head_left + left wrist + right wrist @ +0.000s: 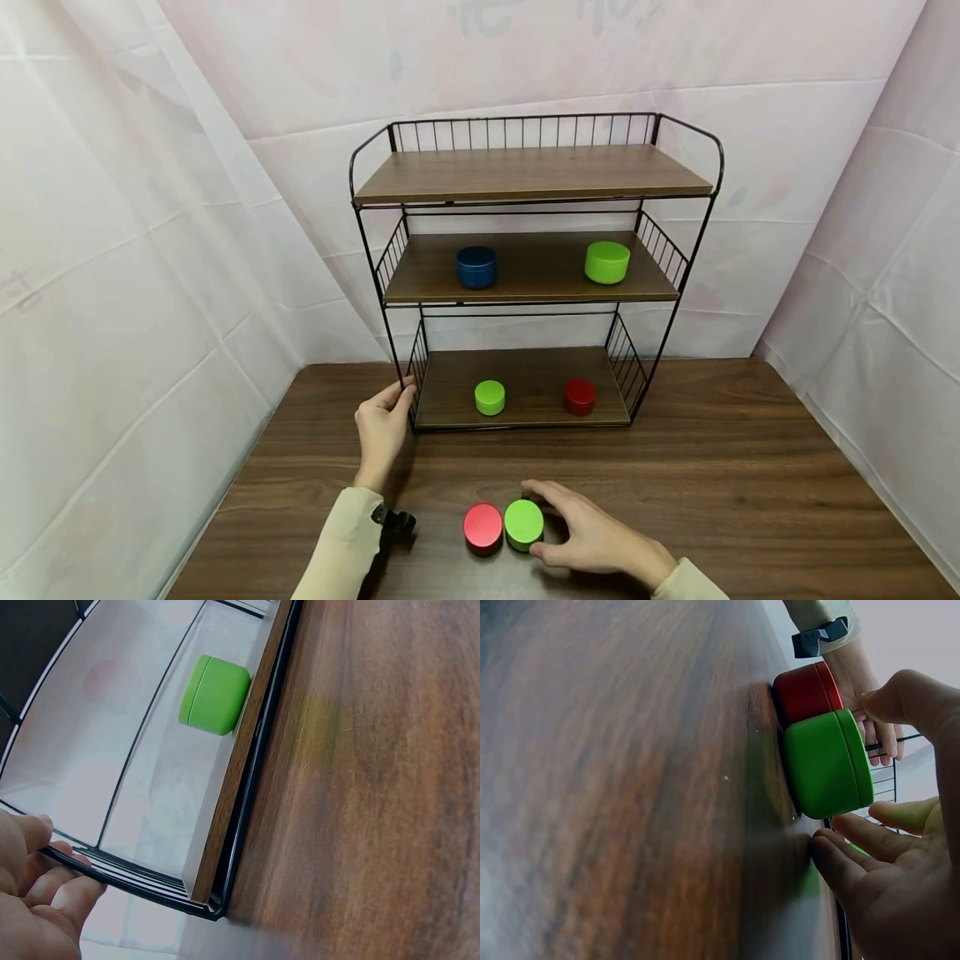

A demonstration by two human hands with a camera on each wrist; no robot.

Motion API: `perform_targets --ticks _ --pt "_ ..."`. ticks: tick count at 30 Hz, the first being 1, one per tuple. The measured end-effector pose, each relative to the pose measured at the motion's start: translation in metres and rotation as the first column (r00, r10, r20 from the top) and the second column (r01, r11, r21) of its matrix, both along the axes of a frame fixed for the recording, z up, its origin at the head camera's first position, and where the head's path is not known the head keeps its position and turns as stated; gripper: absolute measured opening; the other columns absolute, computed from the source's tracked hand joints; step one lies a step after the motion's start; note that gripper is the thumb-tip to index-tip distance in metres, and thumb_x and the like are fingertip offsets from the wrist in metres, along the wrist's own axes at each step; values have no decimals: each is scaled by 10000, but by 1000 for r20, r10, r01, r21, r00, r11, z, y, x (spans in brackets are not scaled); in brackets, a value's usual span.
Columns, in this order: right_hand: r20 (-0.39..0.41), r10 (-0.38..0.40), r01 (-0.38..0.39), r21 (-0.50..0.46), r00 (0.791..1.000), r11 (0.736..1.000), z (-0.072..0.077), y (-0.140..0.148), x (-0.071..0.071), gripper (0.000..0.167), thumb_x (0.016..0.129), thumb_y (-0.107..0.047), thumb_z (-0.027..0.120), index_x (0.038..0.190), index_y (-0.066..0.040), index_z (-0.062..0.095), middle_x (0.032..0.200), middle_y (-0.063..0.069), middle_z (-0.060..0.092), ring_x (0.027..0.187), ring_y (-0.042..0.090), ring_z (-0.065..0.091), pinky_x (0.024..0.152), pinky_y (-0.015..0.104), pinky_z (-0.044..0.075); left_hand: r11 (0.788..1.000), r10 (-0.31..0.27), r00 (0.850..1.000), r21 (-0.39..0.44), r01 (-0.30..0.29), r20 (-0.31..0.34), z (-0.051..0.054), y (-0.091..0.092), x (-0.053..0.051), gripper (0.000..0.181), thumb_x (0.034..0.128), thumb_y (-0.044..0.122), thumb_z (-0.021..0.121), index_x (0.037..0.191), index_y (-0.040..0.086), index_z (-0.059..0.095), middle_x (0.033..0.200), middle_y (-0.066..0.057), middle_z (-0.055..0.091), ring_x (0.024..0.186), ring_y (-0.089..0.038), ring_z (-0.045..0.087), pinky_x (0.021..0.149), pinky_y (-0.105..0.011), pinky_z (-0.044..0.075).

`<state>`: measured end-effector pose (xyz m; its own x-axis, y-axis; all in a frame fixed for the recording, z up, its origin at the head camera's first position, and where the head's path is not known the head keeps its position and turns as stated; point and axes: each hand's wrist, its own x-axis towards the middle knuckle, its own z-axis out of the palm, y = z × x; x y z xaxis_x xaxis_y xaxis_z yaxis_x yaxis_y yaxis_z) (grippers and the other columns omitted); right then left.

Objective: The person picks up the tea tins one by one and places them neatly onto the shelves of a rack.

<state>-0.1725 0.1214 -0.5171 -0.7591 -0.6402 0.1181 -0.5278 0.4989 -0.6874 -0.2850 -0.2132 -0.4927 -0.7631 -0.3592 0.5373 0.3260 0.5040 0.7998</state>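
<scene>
My left hand [383,425] pinches the left front post of the black wire shelf rack [522,428]; in the left wrist view the fingers of that hand [49,889] curl round the wire frame. On the table in front of the rack, a red tin [483,528] and a green tin [523,525] stand side by side. My right hand [600,533] is spread around the right side of the green tin, thumb and fingers apart. The right wrist view shows a gap between the green tin [827,765] and the fingers of the right hand [907,847].
The middle shelf holds a blue tin [476,267] and a large green tin [607,262]. On the bottom shelf are a small green tin [490,398] and a dark red tin [580,397]. White cloth [135,250] hangs behind and at both sides of the wooden table [735,467].
</scene>
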Motion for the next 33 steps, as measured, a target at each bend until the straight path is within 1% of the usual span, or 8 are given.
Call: perform_targets --ticks 6,11,18,22,24,26,30,33 --pt "3 11 -11 11 1000 1000 0 -2 0 750 890 -391 777 1504 -72 487 1471 12 565 1331 159 547 1087 393 480 1000 2 1000 9 -2 9 0 -1 1 129 922 117 786 1033 70 831 938 -82 804 866 56 679 682 -47 461" --pt "1 13 -13 12 1000 1000 -1 -2 -1 734 881 -373 790 1486 -73 504 1442 12 582 1298 137 560 1066 373 493 1000 11 1000 3 -11 -10 -1 0 0 123 914 104 790 1022 62 832 926 -95 803 846 2 699 658 -58 461" --pt "64 38 -33 -84 997 996 -1 -3 -2 680 874 -259 802 1448 -27 522 1407 85 608 1234 106 589 996 292 536 1000 -2 1000 2 2 -12 -1 1 0 119 910 78 788 1021 71 833 935 -92 803 813 26 681 637 -69 457" --pt "76 54 -45 -114 996 992 -2 -2 -2 637 880 -243 805 1418 -22 543 1382 74 617 1224 110 593 980 289 547 1000 -14 1000 -5 14 -19 0 2 1 123 921 87 780 1031 64 830 942 -93 803 841 -93 728 643 -60 460" --pt "68 56 -47 -121 996 992 -2 -2 -3 602 885 -241 804 1395 -33 561 1361 55 625 1216 115 597 971 294 553 1000 -15 1000 -6 15 -21 1 2 1 126 922 90 779 1033 54 828 943 -93 803 854 -149 736 649 -56 458" --pt "55 54 -47 -126 997 991 -3 -2 -4 561 887 -242 804 1369 -58 583 1333 25 638 1201 110 603 963 296 556 1000 -11 1000 -4 11 -20 2 2 0 125 919 86 781 1030 55 829 940 -95 803 857 -157 735 653 -53 454" --pt "19 49 -46 -130 999 990 -4 -3 -6 492 887 -244 806 1325 -126 616 1280 -33 657 1169 86 612 955 290 556 1000 0 1000 5 0 -15 2 2 0 117 914 77 784 1019 55 831 928 -95 803 807 -65 699 637 -62 444" --pt "4 51 -50 -131 999 990 -5 -3 -5 465 886 -241 808 1304 -151 625 1256 -56 666 1146 73 618 956 292 553 1000 3 1000 3 -3 -14 2 3 1 117 911 67 784 1017 54 831 925 -97 803 787 -48 690 626 -65 440"
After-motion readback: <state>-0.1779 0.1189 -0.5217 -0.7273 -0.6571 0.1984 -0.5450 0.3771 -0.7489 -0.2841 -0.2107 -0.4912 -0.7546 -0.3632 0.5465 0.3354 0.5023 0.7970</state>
